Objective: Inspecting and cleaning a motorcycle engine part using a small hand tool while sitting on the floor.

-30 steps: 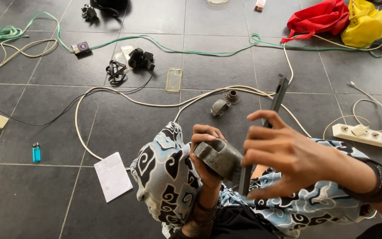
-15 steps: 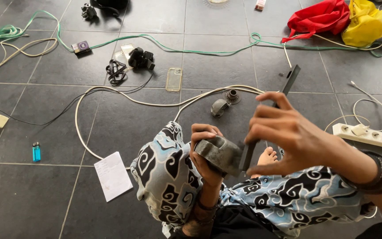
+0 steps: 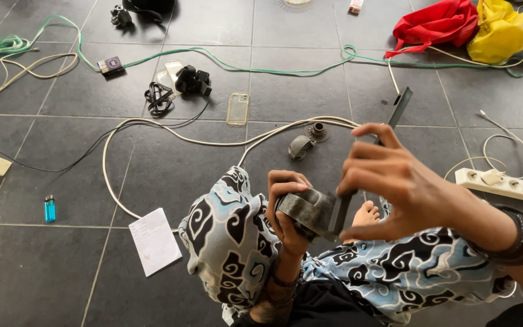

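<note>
- Our left hand (image 3: 286, 209) wraps the grey, rounded metal housing (image 3: 307, 211) from below, fingers curled over its top edge — a grip that steadies it above our lap, over the blue-and-white patterned trousers (image 3: 231, 242).
- Our right hand (image 3: 394, 181) pinches the long, flat dark metal bar (image 3: 367, 163) where it meets the housing; the bar slants up and away, its far end free over the floor.
- So both hands are closed, each on its own part, almost touching.
- Below lies a dark grey tiled floor (image 3: 171, 163) — white cable (image 3: 152, 130) looping across it, a green cable (image 3: 243, 66), a white power strip (image 3: 503, 184), a blue lighter (image 3: 49, 209), a white paper slip (image 3: 154, 240).
</note>
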